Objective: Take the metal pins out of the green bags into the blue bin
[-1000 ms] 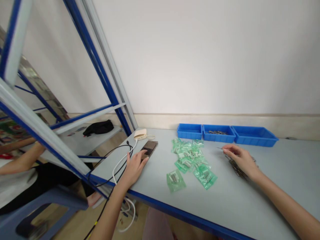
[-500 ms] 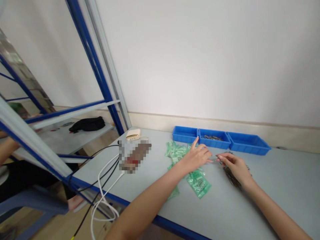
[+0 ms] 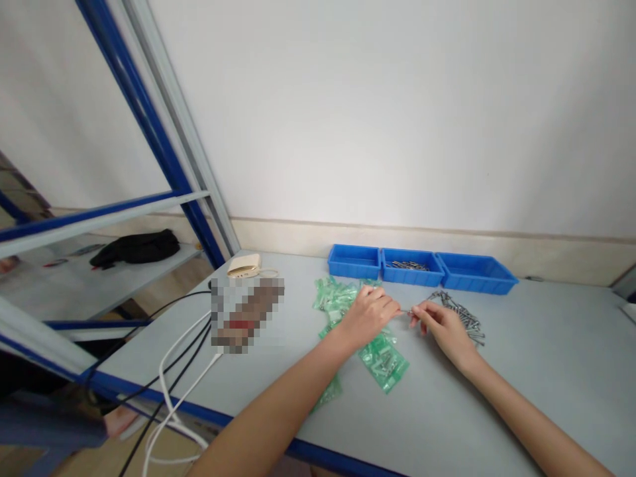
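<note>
Over the green plastic packets (image 3: pixel 385 363), my left hand (image 3: pixel 370 315) is closed, its fingertips on one end of a thin metal piece (image 3: pixel 406 311). The fingers of my right hand (image 3: pixel 437 326) pinch the other end of that piece. Behind and beside my right hand lies a pile of long metal screws (image 3: pixel 467 319), partly covered by the hand. The packets hold small metal parts. Several similar metal pieces (image 3: pixel 408 265) lie in the middle blue bin (image 3: pixel 420 276).
A left blue bin (image 3: pixel 354 268) and a right blue bin (image 3: pixel 479 281) flank the middle one along the wall. A cream device (image 3: pixel 244 265), a pixelated object (image 3: pixel 248 318) and white cable (image 3: pixel 169 391) are at the left. Beyond the frame, a black cloth (image 3: pixel 136 248) lies on another table.
The view has shifted, so the scene sits further left. My left fingers, spread before, have closed onto the metal piece. My right hand has uncovered more of the screw pile.
</note>
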The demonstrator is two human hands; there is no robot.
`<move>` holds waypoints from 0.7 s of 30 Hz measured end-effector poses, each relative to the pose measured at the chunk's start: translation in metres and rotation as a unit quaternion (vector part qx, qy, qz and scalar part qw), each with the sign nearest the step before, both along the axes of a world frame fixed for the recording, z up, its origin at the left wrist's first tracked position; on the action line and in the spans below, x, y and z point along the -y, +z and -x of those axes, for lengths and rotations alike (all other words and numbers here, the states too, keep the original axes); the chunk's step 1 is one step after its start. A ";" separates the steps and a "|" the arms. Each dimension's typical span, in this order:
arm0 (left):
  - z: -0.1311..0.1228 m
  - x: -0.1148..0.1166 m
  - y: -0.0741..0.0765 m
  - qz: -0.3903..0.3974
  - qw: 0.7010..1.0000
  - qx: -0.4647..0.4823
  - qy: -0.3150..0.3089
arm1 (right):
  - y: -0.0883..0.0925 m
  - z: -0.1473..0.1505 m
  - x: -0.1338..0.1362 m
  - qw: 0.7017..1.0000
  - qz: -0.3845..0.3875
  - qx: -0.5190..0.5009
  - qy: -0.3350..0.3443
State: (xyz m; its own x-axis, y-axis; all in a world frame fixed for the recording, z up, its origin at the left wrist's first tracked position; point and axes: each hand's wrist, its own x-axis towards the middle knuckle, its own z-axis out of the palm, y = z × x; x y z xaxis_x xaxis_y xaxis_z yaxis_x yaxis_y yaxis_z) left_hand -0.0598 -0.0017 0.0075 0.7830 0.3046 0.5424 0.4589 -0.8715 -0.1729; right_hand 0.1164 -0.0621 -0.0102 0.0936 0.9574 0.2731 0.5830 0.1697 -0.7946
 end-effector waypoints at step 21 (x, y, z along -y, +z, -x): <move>-0.001 -0.001 0.002 -0.014 1.000 0.016 -0.011 | 0.015 0.000 0.008 0.994 -0.041 0.092 0.042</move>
State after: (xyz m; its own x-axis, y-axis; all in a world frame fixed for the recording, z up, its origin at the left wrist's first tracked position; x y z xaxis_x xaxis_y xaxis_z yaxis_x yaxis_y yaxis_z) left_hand -0.0589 -0.0008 0.0100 0.7707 0.2720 0.5762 0.4460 -0.8762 -0.1829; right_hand 0.1167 -0.0703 0.0048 -0.0454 0.9334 0.3559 0.6982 0.2844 -0.6570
